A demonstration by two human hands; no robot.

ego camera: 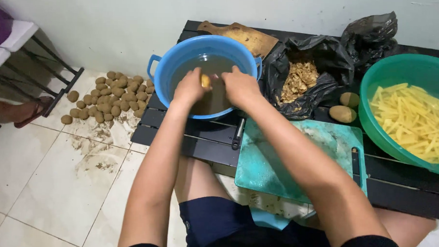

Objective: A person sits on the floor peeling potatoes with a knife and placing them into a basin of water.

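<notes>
Both hands meet over the blue basin (159,72), upper centre: left hand (189,88) and right hand (240,85) closed together on a peeled potato (205,81) above murky water. Nearer, a teal cutting board (286,165) overhangs the dark table (402,186) edge. Right: green basin (376,78) of potato strips (414,120). Behind: black plastic bag (329,54), crumpled, open on peelings (299,80). Upper left floor: unpeeled potatoes (111,98); bare tile below.

Blue basin (183,54), murky brown water (213,84). Pale yellow potato (205,81) between hands. Green bowl (376,80) at bench's right edge; yellow potato strips (414,120). Teal cutting board (286,160), near edge. Black slatted bench (402,186). Black bag (324,49), tan peels (299,80). Brown potatoes (111,98) on white floor tiles (52,181).
</notes>
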